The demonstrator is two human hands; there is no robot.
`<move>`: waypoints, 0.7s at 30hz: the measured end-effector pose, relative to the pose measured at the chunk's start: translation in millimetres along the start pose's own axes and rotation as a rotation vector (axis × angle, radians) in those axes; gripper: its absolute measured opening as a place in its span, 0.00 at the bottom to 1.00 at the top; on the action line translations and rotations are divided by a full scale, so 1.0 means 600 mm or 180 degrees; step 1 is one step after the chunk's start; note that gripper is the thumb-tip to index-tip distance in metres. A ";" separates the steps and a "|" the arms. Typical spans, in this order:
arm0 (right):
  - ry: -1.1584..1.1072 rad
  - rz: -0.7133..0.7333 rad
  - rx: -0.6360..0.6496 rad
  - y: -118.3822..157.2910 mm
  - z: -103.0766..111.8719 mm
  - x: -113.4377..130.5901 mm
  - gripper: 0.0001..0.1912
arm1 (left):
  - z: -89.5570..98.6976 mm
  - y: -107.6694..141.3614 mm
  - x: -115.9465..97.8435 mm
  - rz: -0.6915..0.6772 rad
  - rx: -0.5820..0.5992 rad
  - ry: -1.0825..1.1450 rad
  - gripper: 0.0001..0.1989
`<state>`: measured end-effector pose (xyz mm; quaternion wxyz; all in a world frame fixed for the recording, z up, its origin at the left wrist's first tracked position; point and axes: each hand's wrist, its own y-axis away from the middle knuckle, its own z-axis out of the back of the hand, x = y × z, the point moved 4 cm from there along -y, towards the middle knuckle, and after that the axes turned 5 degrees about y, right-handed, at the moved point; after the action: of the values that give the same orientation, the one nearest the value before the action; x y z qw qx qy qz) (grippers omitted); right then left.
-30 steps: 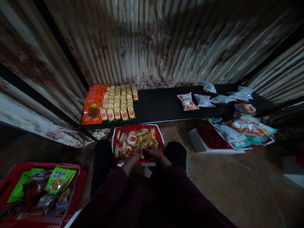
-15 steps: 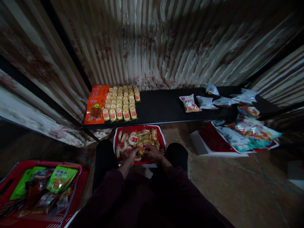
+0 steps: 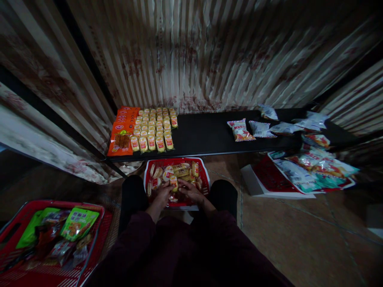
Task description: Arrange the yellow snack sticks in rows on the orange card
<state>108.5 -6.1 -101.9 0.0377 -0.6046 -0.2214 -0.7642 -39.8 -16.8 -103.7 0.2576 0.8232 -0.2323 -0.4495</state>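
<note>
Between my knees stands a red basket with a white rim, full of small wrapped cakes and round wrapped pastries. My left hand is closed on one small wrapped cake, yellow with a red label, held upright over the basket. My right hand reaches in from the other side, fingers stretched out close to that cake. Whether its fingertips touch the wrapper I cannot tell. On the black shelf ahead, similar wrapped cakes stand in tight rows beside orange snack bags.
White and red snack bags lie scattered on the shelf's right half. A second red basket heaped with bags sits at right. At lower left, another red basket holds green pouches. Pleated curtain hangs behind the shelf.
The wrapped cake has moved slightly left and up with my left hand. My right hand's fingers now lie a little farther from it. The whole view has shifted slightly.
</note>
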 end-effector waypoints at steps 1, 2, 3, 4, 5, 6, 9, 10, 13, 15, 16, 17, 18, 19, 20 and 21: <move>-0.0098 0.0006 0.0021 0.001 0.000 0.005 0.31 | -0.002 -0.003 -0.002 -0.0020 -0.0034 0.0038 0.16; -0.0184 0.0014 0.0025 0.002 0.000 0.010 0.31 | -0.004 -0.006 -0.004 -0.0024 -0.0108 0.0078 0.17; -0.0243 0.0027 0.0004 0.003 0.001 0.015 0.31 | -0.006 -0.009 -0.005 -0.0019 -0.0189 0.0107 0.17; -0.0284 0.0036 -0.0026 0.004 0.001 0.019 0.31 | -0.008 -0.012 -0.005 -0.0014 -0.0247 0.0122 0.18; -0.0307 0.0041 -0.0065 0.005 0.001 0.022 0.30 | -0.011 -0.015 -0.006 -0.0018 -0.0261 0.0130 0.18; -0.0310 0.0047 -0.0110 0.005 0.002 0.025 0.30 | -0.015 -0.018 -0.007 -0.0035 -0.0223 0.0135 0.18; -0.0251 0.0077 -0.0261 0.005 0.004 0.028 0.30 | -0.027 -0.021 -0.013 -0.0136 -0.0004 0.0142 0.21; -0.0230 0.0087 -0.0306 0.004 0.005 0.028 0.30 | -0.030 -0.020 -0.015 -0.0160 0.0041 0.0152 0.22; -0.0205 0.0109 -0.0411 0.001 0.009 0.030 0.30 | -0.039 -0.017 -0.027 -0.0222 0.0103 0.0162 0.25; -0.0151 0.0108 -0.0468 0.000 0.013 0.034 0.29 | -0.045 -0.015 -0.036 -0.0263 0.0130 0.0106 0.25; -0.0103 0.0111 -0.0504 0.000 0.016 0.037 0.28 | -0.049 -0.014 -0.041 -0.0289 0.0148 0.0085 0.26; -0.0051 0.0121 -0.0541 0.000 0.019 0.039 0.27 | -0.052 -0.013 -0.045 -0.0318 0.0159 0.0087 0.27; -0.0008 0.0144 -0.0571 0.000 0.021 0.042 0.26 | -0.055 -0.012 -0.049 -0.0345 0.0158 0.0110 0.28; 0.0019 0.0176 -0.0595 0.000 0.024 0.045 0.26 | -0.056 -0.012 -0.051 -0.0378 0.0132 0.0149 0.29; 0.0029 0.0211 -0.0614 -0.001 0.026 0.047 0.25 | -0.057 -0.013 -0.053 -0.0408 0.0090 0.0188 0.30; 0.0027 0.0243 -0.0633 -0.001 0.029 0.049 0.25 | -0.057 -0.013 -0.053 -0.0437 0.0038 0.0221 0.30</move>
<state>116.2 7.2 -71.7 0.0075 -0.6101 -0.1211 -0.7830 -24.8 16.3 -73.1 0.2291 0.8538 -0.1689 -0.4359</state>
